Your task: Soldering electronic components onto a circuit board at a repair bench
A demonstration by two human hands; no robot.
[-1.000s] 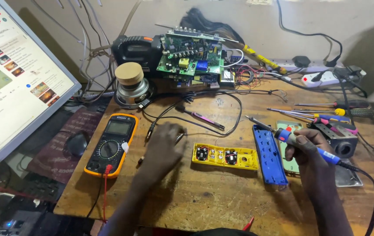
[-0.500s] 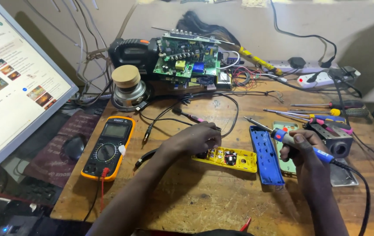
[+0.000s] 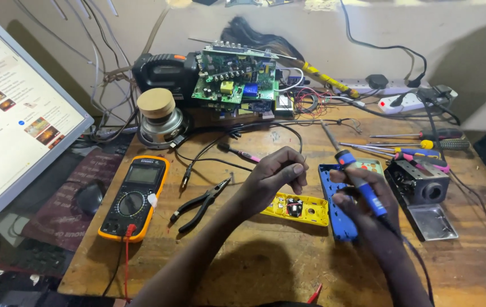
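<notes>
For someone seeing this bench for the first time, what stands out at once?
At the middle of the wooden bench, the right hand grips a blue-handled soldering iron, while the left hand pinches something thin above an opened yellow casing. An orange multimeter lies to the left beside black pliers. At the back stands a stack of green circuit boards, and a lit screen fills the left edge.

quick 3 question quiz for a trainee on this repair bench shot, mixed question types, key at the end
1. True or false: the right hand holds a blue-handled soldering iron.
2. What lies directly under the left hand? A) multimeter B) yellow board C) pliers
3. Fill in: the orange multimeter lies to the ____ of the black pliers.

Key: 1 true; 2 B, the yellow board; 3 left.
</notes>
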